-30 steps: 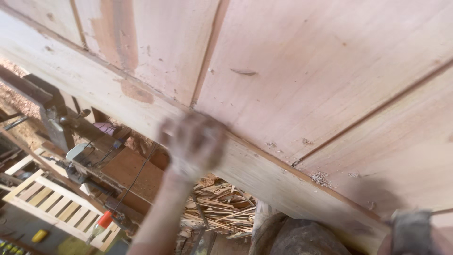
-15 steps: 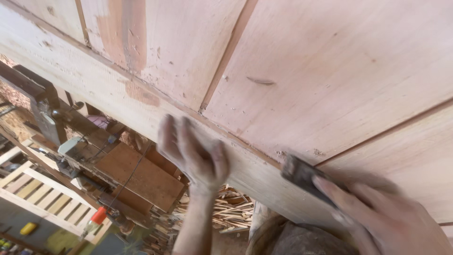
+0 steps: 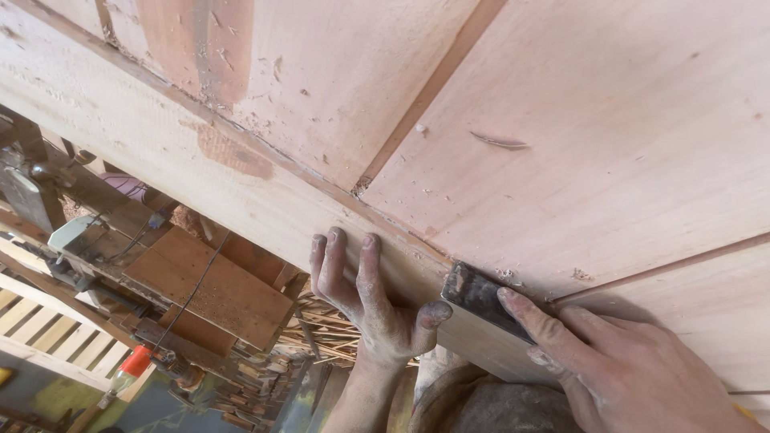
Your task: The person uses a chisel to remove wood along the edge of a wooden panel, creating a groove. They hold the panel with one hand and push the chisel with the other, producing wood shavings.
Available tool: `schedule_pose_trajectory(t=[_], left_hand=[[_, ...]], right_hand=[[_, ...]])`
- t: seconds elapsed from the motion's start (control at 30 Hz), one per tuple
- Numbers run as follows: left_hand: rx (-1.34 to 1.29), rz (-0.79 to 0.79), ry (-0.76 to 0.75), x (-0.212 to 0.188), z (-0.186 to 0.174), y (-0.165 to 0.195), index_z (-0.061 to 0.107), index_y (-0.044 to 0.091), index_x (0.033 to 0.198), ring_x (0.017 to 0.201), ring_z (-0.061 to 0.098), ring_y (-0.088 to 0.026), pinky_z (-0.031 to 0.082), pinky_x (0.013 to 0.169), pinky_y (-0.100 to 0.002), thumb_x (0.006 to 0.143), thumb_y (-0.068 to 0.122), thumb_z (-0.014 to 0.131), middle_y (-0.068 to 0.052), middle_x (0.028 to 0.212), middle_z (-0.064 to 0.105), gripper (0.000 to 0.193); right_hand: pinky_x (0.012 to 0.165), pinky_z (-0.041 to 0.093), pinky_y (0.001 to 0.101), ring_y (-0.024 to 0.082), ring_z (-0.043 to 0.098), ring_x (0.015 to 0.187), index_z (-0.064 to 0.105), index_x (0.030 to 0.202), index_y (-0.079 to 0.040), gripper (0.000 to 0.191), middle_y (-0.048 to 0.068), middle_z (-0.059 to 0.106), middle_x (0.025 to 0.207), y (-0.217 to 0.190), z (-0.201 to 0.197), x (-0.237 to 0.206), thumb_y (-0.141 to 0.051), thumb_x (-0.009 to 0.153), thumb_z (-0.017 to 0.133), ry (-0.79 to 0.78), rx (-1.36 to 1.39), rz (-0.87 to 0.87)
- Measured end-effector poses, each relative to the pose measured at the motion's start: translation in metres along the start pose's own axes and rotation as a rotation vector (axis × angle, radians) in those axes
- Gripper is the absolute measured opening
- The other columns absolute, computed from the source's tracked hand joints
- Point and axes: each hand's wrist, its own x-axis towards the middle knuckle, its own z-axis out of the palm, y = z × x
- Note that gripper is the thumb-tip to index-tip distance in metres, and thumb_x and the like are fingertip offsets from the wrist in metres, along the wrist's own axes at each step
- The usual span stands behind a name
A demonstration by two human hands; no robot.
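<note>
A large pale wooden panelled piece (image 3: 497, 104) fills the top of the view, with a long plank rail (image 3: 160, 136) along its near edge. My left hand (image 3: 365, 301) lies with fingers spread against the edge of that rail. My right hand (image 3: 626, 373) presses a dark sanding block (image 3: 481, 301) onto the rail where it meets a panel groove. Both hands are dusty.
Below the edge on the left stand a workbench with brown boards (image 3: 200, 289), metal clamps (image 3: 32, 192), a slatted pale wooden frame (image 3: 48, 337) and a red-handled tool (image 3: 132, 365). Wood shavings and strips (image 3: 321, 325) lie under the panel.
My right hand has come in from the lower right with the sanding block and set it on the rail. My left hand slid along the edge and now rests still.
</note>
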Motion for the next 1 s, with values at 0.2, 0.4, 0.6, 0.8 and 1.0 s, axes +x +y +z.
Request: schedule_pose_trajectory(t=[0.2, 0.4, 0.6, 0.8, 1.0], left_hand=[[0.011, -0.031, -0.032, -0.003, -0.001, 0.001, 0.043, 0.005, 0.153, 0.158, 0.015, -0.041, 0.022, 0.128, -0.063, 0.102, 0.074, 0.039, -0.022, 0.159, 0.024, 0.085], [0.059, -0.01, -0.052, -0.003, -0.001, 0.0, 0.043, 0.005, 0.153, 0.157, 0.016, -0.041, 0.021, 0.131, -0.066, 0.103, 0.069, 0.041, -0.022, 0.158, 0.024, 0.081], [0.034, 0.0, -0.068, -0.002, -0.002, -0.001, 0.043, 0.003, 0.153, 0.157, 0.015, -0.042, 0.018, 0.132, -0.066, 0.104, 0.067, 0.041, -0.023, 0.158, 0.024, 0.08], [0.041, -0.001, -0.057, -0.001, -0.002, -0.001, 0.046, 0.005, 0.151, 0.156, 0.017, -0.041, 0.018, 0.132, -0.065, 0.103, 0.068, 0.043, -0.022, 0.158, 0.027, 0.08], [0.039, -0.001, -0.046, 0.001, -0.001, -0.001, 0.046, 0.006, 0.151, 0.154, 0.018, -0.041, 0.018, 0.13, -0.065, 0.102, 0.068, 0.044, -0.023, 0.158, 0.028, 0.079]], right_hand=[[0.096, 0.057, 0.0496, 0.039, 0.07, 0.104, 0.027, 0.163, -0.015, 0.093, 0.021, 0.068, 0.11, 0.0, -0.002, -0.001, -0.027, 0.081, 0.069, -0.091, 0.031, 0.027], [0.097, 0.053, 0.0548, 0.038, 0.072, 0.099, 0.026, 0.164, -0.015, 0.092, 0.024, 0.069, 0.112, -0.004, -0.005, 0.005, -0.023, 0.083, 0.067, -0.051, 0.096, 0.009], [0.099, 0.054, 0.0509, 0.032, 0.074, 0.094, 0.02, 0.164, -0.02, 0.092, 0.022, 0.067, 0.124, -0.014, -0.014, 0.015, -0.024, 0.085, 0.066, -0.176, 0.068, 0.112], [0.094, 0.056, 0.046, 0.027, 0.073, 0.088, 0.016, 0.167, -0.023, 0.096, 0.017, 0.065, 0.127, -0.03, -0.034, 0.031, -0.018, 0.084, 0.064, -0.223, 0.087, 0.155], [0.085, 0.059, 0.0398, 0.022, 0.072, 0.087, 0.019, 0.167, -0.03, 0.091, 0.01, 0.067, 0.126, -0.04, -0.044, 0.041, -0.016, 0.087, 0.061, -0.254, 0.144, 0.259]])
